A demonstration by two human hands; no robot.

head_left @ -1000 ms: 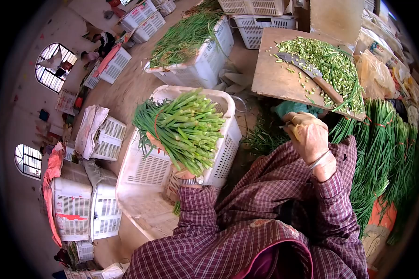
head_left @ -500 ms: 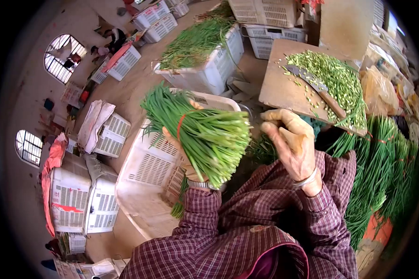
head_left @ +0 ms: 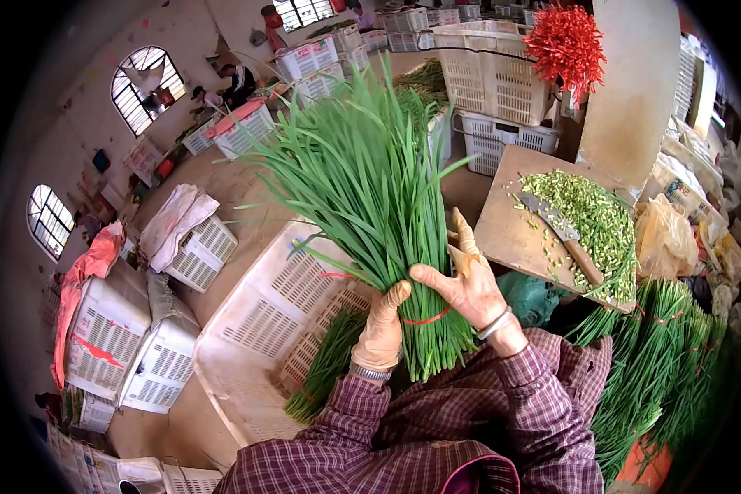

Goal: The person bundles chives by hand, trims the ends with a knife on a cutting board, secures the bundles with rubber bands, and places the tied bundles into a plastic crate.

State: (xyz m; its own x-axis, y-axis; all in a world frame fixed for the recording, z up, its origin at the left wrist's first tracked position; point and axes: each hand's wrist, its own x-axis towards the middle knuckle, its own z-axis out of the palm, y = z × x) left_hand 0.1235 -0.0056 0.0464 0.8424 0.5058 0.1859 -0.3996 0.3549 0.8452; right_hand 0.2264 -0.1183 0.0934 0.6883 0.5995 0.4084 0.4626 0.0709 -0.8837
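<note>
A large bunch of green stalks (head_left: 370, 189) stands upright before me, leaf tips up and pale cut ends down, with a red band (head_left: 426, 319) around its lower part. My left hand (head_left: 381, 333), in a tan glove, is wrapped round the bunch's left side near the band. On the right side my right hand (head_left: 472, 284) grips it, thumb across the front; its fingers are partly hidden behind the stalks. Below and left, another green bunch (head_left: 329, 362) lies in a white crate (head_left: 239, 362).
At the right, a wooden board (head_left: 502, 206) bears chopped stalk pieces and a knife (head_left: 564, 239). Banded bunches (head_left: 650, 362) are below it. A red tie cluster (head_left: 565, 48) hangs near the pillar (head_left: 630, 82). Covered crates (head_left: 111, 329) stand left; two people (head_left: 240, 86) are far back.
The bunch has turned from lying sideways to upright, leaves up. My right hand, earlier apart from it, has closed on its right side. The view has tilted up.
</note>
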